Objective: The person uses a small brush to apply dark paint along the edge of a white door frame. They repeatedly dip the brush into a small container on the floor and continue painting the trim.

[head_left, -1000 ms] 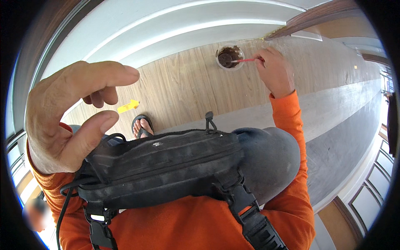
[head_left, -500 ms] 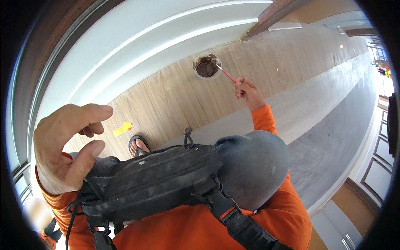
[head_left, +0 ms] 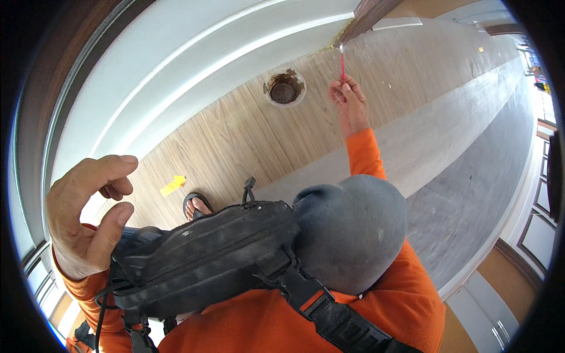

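My right hand is closed round the red handle of a thin paintbrush. The brush points away from me, its pale tip at the foot of the brown door frame, where the white panelled wall ends. To the left of that hand, a clear round tub with brown, paint-like stuff in it stands on the wood-look floor. My left hand is raised at the left, fingers curled with a gap between thumb and forefinger; nothing shows in it.
A black bag lies across my front, beside my bent grey knee. A yellow arrow-shaped sticker is on the floor near my sandalled foot. White moulded panelling runs along the left. A grey floor strip lies to the right.
My right hand has lifted the paintbrush out of the tub and carried it forward to the foot of the door frame. My left hand has shifted slightly left and stays curled.
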A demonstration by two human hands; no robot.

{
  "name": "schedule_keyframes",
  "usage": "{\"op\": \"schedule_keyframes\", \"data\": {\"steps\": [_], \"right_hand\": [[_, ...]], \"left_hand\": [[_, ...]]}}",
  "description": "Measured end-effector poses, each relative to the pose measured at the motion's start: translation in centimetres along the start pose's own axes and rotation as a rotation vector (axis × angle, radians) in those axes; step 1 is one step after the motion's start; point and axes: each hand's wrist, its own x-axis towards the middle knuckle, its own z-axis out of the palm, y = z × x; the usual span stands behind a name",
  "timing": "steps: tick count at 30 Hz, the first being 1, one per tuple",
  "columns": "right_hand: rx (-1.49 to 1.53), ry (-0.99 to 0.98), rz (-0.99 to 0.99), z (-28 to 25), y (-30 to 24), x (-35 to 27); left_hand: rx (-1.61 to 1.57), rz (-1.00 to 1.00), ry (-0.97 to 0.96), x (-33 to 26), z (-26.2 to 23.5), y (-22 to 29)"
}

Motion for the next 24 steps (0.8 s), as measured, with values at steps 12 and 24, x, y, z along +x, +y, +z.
{"op": "schedule_keyframes", "data": {"steps": [12,24], "right_hand": [[-0.047,-0.003,-0.072,-0.1,-0.1,2.2],[-0.220,0.028,-0.074,0.2,-0.1,4.2]], "left_hand": [[0.022,0.007,-0.010,-0.5,-0.1,-0.1],[0.050,0.042,-0.031,-0.5,-0.2,-0.5]]}}
